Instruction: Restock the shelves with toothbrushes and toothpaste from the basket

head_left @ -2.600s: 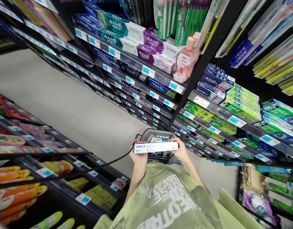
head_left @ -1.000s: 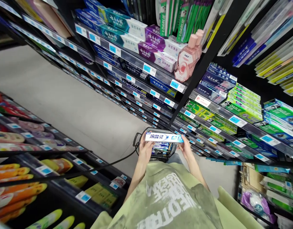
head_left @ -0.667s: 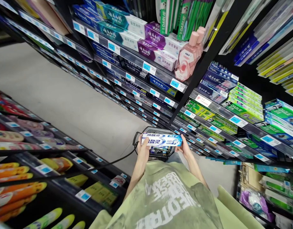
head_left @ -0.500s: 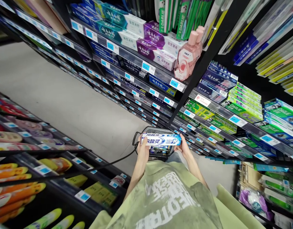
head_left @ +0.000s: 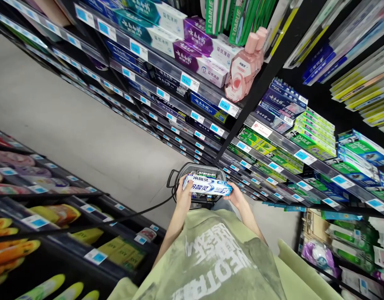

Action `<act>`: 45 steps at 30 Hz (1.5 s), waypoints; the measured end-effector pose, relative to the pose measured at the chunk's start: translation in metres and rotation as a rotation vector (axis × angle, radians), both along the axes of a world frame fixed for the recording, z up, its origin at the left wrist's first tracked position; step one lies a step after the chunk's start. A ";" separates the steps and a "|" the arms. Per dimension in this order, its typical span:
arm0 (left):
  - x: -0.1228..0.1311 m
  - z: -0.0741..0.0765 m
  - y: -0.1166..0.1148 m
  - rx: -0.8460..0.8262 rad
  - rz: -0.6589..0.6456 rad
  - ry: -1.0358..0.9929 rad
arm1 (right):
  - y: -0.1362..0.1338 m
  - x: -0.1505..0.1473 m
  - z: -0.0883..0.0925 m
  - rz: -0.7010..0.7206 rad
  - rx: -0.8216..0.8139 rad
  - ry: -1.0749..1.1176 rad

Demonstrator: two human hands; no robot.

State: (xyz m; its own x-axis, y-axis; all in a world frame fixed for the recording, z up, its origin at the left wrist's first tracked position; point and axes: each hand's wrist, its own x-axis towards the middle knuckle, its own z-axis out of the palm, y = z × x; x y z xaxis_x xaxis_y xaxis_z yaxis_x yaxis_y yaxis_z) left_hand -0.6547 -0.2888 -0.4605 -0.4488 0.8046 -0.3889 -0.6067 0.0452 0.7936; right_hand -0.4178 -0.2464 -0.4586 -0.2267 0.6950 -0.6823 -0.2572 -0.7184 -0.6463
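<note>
A white and blue toothpaste box is held level between my two hands in front of my body. My left hand grips its left end, thumb on the near face. Closed round the blue right end is my right hand. Directly beneath the box stands a grey shopping basket with packaged goods inside, partly covered by the box and my hands. The basket's dark handle sticks out on the left, beside my left hand.
Shelves ahead carry purple toothpaste boxes, pink mouthwash bottles and green Darlie boxes. Another shelf with orange packs flanks me on the left. Pale aisle floor runs between them. A black cable crosses from the left.
The toothpaste box and both hands have shifted slightly left, and the box's right end dips lower. More of the basket's far side shows. The view has turned a little.
</note>
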 end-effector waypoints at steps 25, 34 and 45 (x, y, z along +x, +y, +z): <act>-0.012 -0.051 -0.047 -0.219 -0.122 0.000 | -0.035 0.033 -0.069 0.656 0.513 -0.620; -0.041 -0.064 -0.078 -0.297 -0.225 0.044 | -0.002 0.102 -0.091 0.306 0.457 -0.923; -0.028 -0.065 -0.061 -0.284 -0.237 0.042 | 0.034 0.124 -0.106 0.161 0.378 -0.911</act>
State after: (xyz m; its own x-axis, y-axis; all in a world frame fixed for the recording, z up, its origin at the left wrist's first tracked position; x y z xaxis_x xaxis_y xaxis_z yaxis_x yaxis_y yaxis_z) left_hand -0.6826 -0.3501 -0.5256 -0.2828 0.7510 -0.5966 -0.5202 0.4025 0.7532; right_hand -0.2938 -0.2126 -0.5645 0.1620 0.9093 -0.3832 0.5327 -0.4075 -0.7417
